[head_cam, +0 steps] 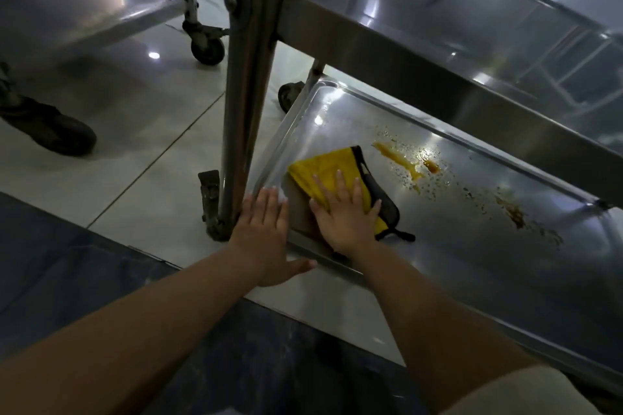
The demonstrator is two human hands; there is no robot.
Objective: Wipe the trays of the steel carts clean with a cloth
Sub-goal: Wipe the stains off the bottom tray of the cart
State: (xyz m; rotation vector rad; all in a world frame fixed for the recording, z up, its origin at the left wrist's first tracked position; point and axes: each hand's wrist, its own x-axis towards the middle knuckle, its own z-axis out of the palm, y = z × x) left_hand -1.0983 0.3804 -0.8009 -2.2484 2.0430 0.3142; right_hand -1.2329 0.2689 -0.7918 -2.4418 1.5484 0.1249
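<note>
The bottom steel tray (pixel 472 266) of the near cart lies low over the floor. A yellow cloth with black trim (pixel 332 172) lies on its near left part. My right hand (pixel 344 212) presses flat on the cloth, fingers spread. My left hand (pixel 264 232) rests on the tray's left corner rim, fingers spread and thumb along the front edge. Orange-brown spills and droplets (pixel 408 165) streak the tray right of the cloth, and a darker smear (pixel 514 212) lies further right.
An upper steel tray (pixel 438 54) overhangs the bottom one. The cart's upright post (pixel 246 94) stands just left of my left hand, with casters (pixel 207 49) behind. A second cart's tray (pixel 67 0) is at upper left. A person's dark shoe (pixel 57 135) stands on the tiled floor.
</note>
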